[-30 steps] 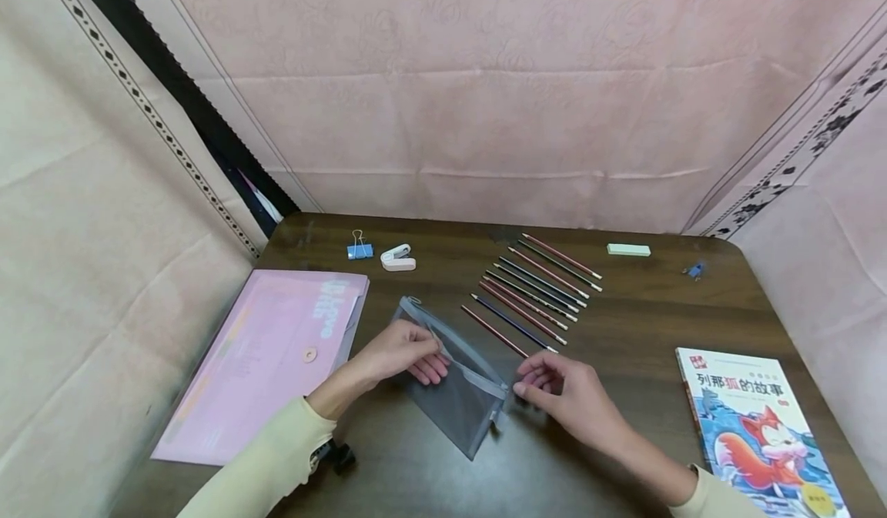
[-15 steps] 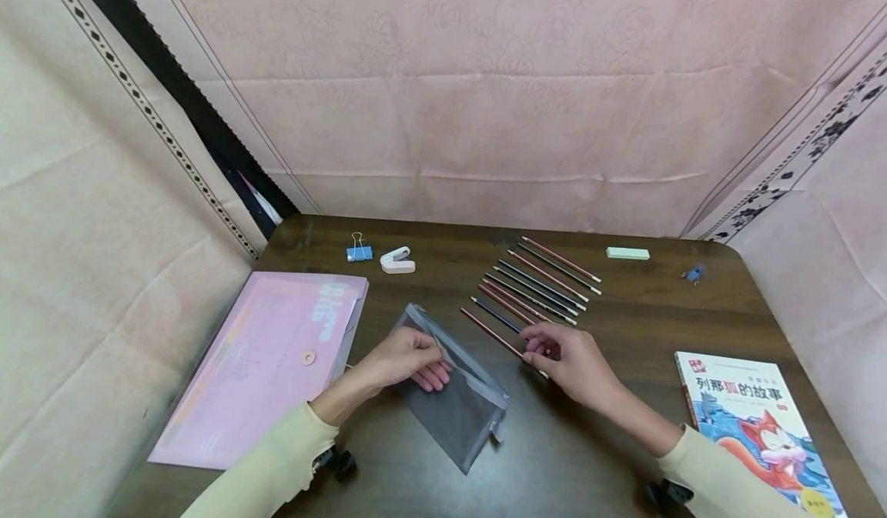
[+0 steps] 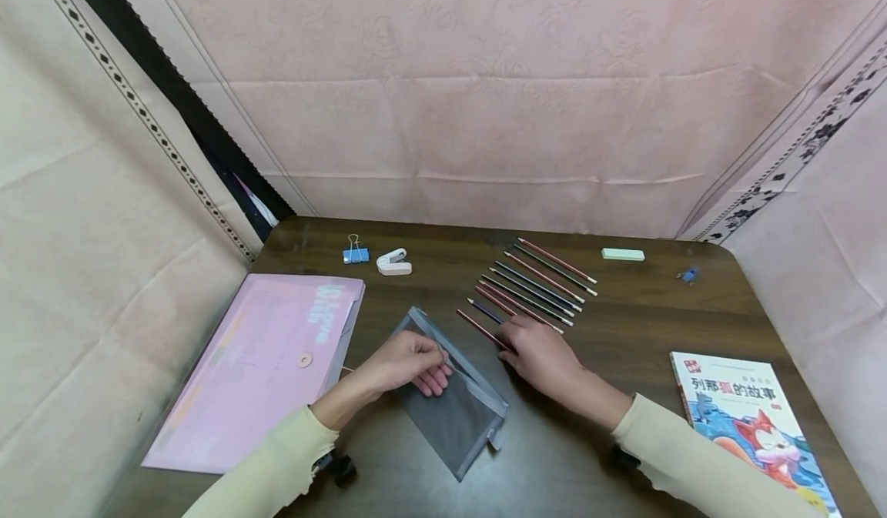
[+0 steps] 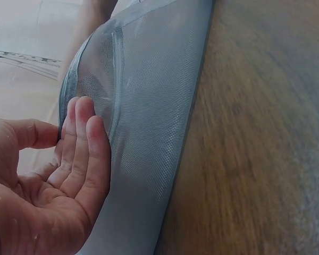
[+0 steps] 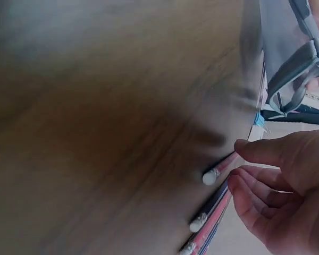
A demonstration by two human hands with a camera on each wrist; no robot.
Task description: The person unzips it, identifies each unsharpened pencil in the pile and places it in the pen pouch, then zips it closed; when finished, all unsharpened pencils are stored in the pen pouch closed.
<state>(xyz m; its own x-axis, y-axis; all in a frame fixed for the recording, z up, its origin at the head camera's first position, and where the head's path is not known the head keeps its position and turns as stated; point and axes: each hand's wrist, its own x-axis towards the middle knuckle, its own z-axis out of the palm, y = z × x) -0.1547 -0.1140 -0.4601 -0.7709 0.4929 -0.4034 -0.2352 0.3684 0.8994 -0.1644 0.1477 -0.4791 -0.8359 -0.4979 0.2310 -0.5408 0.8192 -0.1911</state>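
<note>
My left hand (image 3: 405, 364) pinches the rim of a grey mesh zip pouch (image 3: 450, 422) between thumb and fingers. The left wrist view shows the pouch's mouth (image 4: 95, 79) gaping beside the fingertips. My right hand (image 3: 543, 360) is low at the near end of the pencil row, thumb and fingers on either side of a dark red pencil (image 3: 478, 328). That pencil's white eraser end (image 5: 209, 177) sticks out past the fingertips in the right wrist view. A dark blue pencil (image 3: 483, 309) lies just beyond it, partly behind the hand. Several more pencils (image 3: 537, 275) lie side by side, slanting, further back.
A pink document folder (image 3: 256, 372) lies at the left. Toward the back left are a blue binder clip (image 3: 356, 255) and a small white stapler (image 3: 393, 264). A pale green block (image 3: 623, 255), a small blue object (image 3: 688, 275) and a picture book (image 3: 755, 418) are at the right.
My right hand has moved from beside the pouch, forward over the nearest pencils, and now closes round the dark red one. The left hand keeps hold of the pouch, which has turned slightly.
</note>
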